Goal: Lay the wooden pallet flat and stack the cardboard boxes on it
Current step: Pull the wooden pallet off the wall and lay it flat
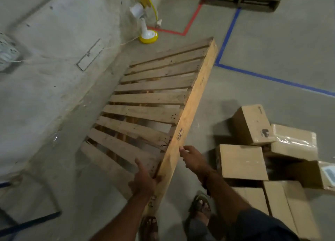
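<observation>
Fingers of left hand (143,181) wrap near end of top rail of wooden pallet (150,102); right hand (193,158) half open, fingertips only touching rail's far face, no real grip. Pallet tilted on long edge, slats leaning toward wall (45,41), not yet flat. Cardboard boxes (262,150) heaped on floor just right.

Risks, judged:
- one-hand hold slips, pallet drops hard
- sandalled feet (200,206) near bottom edge, crush hazard
- splinters from rough rail
- swing clips desk fan (145,23) near far end
</observation>
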The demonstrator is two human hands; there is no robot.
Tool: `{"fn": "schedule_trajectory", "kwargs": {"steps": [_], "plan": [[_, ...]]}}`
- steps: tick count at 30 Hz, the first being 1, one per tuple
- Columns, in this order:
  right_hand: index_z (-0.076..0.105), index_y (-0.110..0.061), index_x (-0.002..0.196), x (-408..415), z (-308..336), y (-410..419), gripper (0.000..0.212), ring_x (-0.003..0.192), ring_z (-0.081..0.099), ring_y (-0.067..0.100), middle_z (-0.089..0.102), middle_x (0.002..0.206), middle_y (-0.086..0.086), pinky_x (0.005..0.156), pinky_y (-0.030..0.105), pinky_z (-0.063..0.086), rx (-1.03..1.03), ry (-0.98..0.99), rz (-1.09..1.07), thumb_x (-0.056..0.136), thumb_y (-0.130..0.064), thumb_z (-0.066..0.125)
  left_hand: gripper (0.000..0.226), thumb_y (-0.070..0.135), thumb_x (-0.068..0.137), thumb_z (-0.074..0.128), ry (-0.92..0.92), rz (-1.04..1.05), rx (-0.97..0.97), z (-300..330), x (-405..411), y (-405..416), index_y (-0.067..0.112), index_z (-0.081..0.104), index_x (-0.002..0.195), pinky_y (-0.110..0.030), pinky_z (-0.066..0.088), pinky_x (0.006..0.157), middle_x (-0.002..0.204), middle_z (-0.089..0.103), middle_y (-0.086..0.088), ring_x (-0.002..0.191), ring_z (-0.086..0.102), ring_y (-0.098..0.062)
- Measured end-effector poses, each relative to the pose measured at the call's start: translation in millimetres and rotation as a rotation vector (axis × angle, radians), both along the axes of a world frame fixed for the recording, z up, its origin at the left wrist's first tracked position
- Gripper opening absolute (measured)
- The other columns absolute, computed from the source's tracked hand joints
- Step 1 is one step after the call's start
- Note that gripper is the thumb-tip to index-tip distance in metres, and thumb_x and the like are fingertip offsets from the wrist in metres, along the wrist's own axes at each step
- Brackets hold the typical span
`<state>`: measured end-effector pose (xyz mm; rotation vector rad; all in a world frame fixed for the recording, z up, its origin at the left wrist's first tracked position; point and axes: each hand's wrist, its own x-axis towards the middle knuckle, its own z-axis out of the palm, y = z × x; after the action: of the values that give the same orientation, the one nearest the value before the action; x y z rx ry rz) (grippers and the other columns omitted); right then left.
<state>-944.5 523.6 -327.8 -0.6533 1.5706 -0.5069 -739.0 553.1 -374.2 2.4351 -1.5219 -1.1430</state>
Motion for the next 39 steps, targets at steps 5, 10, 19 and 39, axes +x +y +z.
{"fn": "schedule_trajectory", "kwargs": {"steps": [5, 10, 19, 39], "plan": [[0.058, -0.018, 0.135, -19, -40, 26, 0.041, 0.127, 0.059, 0.027, 0.061, 0.142, 0.008, 0.111, 0.053, 0.05, -0.034, 0.025, -0.085, 0.108, -0.047, 0.047, 0.128, 0.045, 0.085, 0.084, -0.118, -0.021, 0.079, -52, -38, 26, 0.016, -0.009, 0.168, -0.058, 0.032, 0.117, 0.151, 0.057, -0.017, 0.138, 0.055, -0.039], [0.06, -0.015, 0.136, -39, -89, 55, 0.041, 0.113, 0.065, 0.02, 0.068, 0.126, 0.003, 0.107, 0.048, 0.053, -0.113, -0.003, -0.226, 0.11, -0.043, 0.045, 0.124, 0.046, 0.087, 0.083, -0.186, -0.058, 0.063, -125, -75, 55, 0.016, -0.006, 0.168, -0.056, 0.037, 0.115, 0.145, 0.063, -0.014, 0.134, 0.059, -0.038], [0.061, -0.023, 0.138, -104, -222, 125, 0.048, 0.124, 0.066, 0.019, 0.074, 0.129, -0.002, 0.105, 0.041, 0.053, -0.107, -0.384, -0.597, 0.111, -0.05, 0.031, 0.107, 0.039, 0.089, 0.082, -0.261, -0.041, 0.049, -287, -155, 100, 0.023, 0.007, 0.164, -0.059, 0.044, 0.109, 0.135, 0.067, -0.016, 0.123, 0.065, -0.04], [0.067, -0.037, 0.122, -178, -344, 146, 0.044, 0.109, 0.073, 0.007, 0.079, 0.116, -0.011, 0.095, 0.035, 0.055, -0.072, -0.284, -0.515, 0.109, -0.054, 0.029, 0.086, 0.025, 0.079, 0.092, -0.392, -0.073, 0.021, -505, -221, 138, 0.014, 0.041, 0.146, -0.053, 0.06, 0.082, 0.109, 0.073, -0.026, 0.096, 0.075, -0.045]]}}
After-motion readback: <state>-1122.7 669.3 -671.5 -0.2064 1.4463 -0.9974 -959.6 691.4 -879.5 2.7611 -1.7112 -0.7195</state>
